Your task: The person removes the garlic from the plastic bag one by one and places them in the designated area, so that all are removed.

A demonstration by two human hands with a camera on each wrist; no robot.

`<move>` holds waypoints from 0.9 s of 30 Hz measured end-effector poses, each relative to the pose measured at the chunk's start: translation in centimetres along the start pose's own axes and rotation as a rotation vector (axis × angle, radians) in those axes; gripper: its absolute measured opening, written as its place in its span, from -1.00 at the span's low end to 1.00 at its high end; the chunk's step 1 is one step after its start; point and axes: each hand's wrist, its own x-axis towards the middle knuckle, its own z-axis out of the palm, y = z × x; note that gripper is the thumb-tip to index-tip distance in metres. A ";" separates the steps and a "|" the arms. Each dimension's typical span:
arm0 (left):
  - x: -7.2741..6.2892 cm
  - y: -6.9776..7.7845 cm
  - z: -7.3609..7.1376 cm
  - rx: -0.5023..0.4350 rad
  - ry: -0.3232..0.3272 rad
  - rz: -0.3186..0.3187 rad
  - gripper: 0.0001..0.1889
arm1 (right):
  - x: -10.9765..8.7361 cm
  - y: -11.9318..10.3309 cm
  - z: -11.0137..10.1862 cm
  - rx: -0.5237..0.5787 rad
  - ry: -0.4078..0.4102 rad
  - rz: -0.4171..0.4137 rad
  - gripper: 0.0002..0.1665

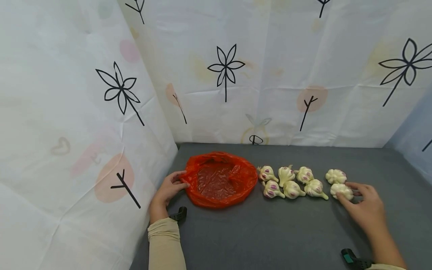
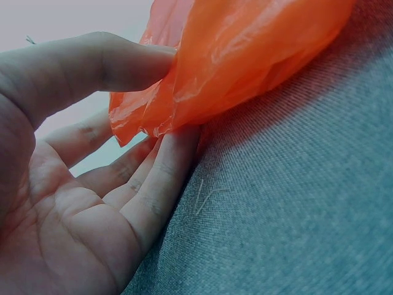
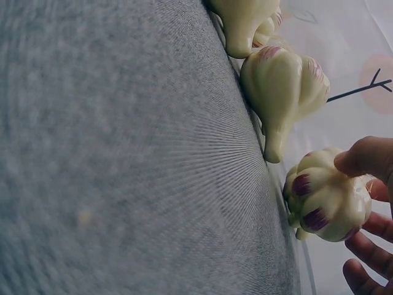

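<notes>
A red plastic bag [image 1: 219, 202] lies with its mouth spread wide on the grey cloth. At its left rim, my left hand [image 1: 170, 189] pinches the thin plastic between thumb and fingers, which the left wrist view shows close up on the bag [image 2: 245, 61]. Farther right, my right hand [image 1: 366, 206] holds a white garlic bulb [image 1: 341, 192] with purple patches, thumb on one side and fingers on the other. Just behind it sits another garlic bulb [image 1: 335, 176]. In the right wrist view the held bulb [image 3: 328, 193] appears at or very near the cloth.
Two rows of several garlic bulbs [image 1: 293, 190] lie between the bag and my right hand. A patterned white sheet [image 1: 270, 75] hangs behind the grey cloth surface [image 1: 253, 240], and another stretch rises along the left. Dark straps are on both wrists.
</notes>
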 end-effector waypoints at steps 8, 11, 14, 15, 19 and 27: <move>0.1 -0.2 -0.1 0.016 0.003 0.008 -0.34 | -0.1 -0.3 0.2 -0.029 -0.028 -0.002 -0.41; 0.1 -0.2 0.0 0.016 0.005 0.005 -0.34 | -0.2 -0.3 0.2 -0.033 -0.030 0.008 -0.41; 0.1 -0.2 0.0 0.016 0.006 0.003 -0.34 | -0.2 -0.4 0.1 -0.026 -0.028 0.010 -0.41; 0.1 -0.2 0.0 0.016 0.006 0.004 -0.34 | -0.2 -0.4 0.1 -0.020 -0.029 0.009 -0.41; 0.2 -0.3 0.0 0.015 0.005 0.009 -0.33 | 0.0 -0.8 -0.4 -0.007 -0.039 0.023 -0.41; 0.2 -0.3 0.0 0.015 -0.001 0.007 -0.32 | 0.8 -1.8 -0.8 -0.006 -0.067 0.027 -0.42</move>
